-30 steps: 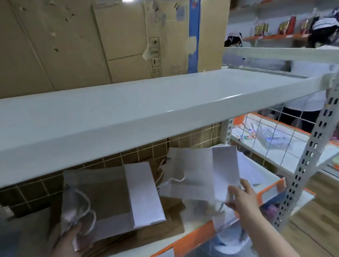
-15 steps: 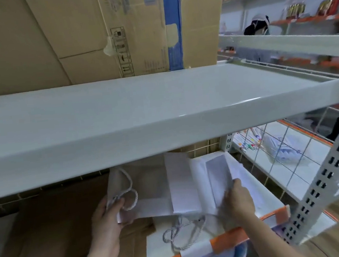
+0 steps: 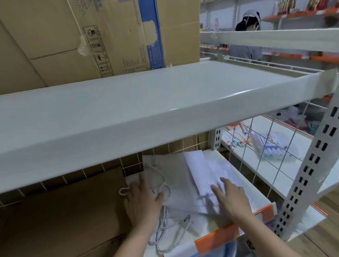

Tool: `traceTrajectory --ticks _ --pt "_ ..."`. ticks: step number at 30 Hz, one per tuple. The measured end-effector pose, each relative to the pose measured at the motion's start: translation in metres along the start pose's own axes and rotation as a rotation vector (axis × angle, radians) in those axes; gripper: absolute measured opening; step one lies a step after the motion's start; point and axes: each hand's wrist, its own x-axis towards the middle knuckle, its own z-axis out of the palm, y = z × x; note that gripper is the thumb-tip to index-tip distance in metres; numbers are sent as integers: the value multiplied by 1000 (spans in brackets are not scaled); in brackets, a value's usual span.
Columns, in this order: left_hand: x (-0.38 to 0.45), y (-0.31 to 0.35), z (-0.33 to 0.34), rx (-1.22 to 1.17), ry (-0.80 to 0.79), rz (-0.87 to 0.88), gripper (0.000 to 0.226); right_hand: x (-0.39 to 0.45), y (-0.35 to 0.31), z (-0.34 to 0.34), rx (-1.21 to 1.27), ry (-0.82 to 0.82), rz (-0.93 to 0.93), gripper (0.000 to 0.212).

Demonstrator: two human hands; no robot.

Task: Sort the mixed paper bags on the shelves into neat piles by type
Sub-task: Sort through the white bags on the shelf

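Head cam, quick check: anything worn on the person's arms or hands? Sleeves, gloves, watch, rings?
Nothing visible. The left hand and right hand are bare, no gloves, and both forearms are uncovered down to the frame edge. No watch or bracelet at either wrist; rings are too blurred to rule out.

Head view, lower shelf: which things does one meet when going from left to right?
Brown paper bags → left hand → white paper bags → right hand → perforated shelf post.

We're seeing the paper bags [image 3: 182, 177] lying on the lower shelf [image 3: 217, 238], right of the cardboard sheets [image 3: 54, 221]; our left hand [image 3: 143, 201] and right hand [image 3: 232, 196] are resting on them.
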Motion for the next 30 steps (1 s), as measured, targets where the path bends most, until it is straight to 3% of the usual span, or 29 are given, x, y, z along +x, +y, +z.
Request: traceTrajectory --ticks 3,4,7,9,15,19,30 --pt "-7 2 6 102 -9 139 59 -7 1 0 -273 -76 -111 78" --pt "-8 1 8 102 -55 160 52 -8 2 1 -326 -80 -141 76" --pt "-5 -3 6 0 -203 144 46 -8 0 3 -329 -54 -122 45" --pt "-4 -8 2 -40 -234 156 48 -8 -1 4 -297 -46 -122 39" --pt "-15 -22 -25 -84 -39 175 42 -5 -9 3 -72 79 -56 46" --pt "-26 -42 -53 -79 -2 152 35 -14 -34 8 41 160 -121 41" --pt "-76 -163 -137 -17 139 -50 41 -91 -140 42 177 -31 -363 33"
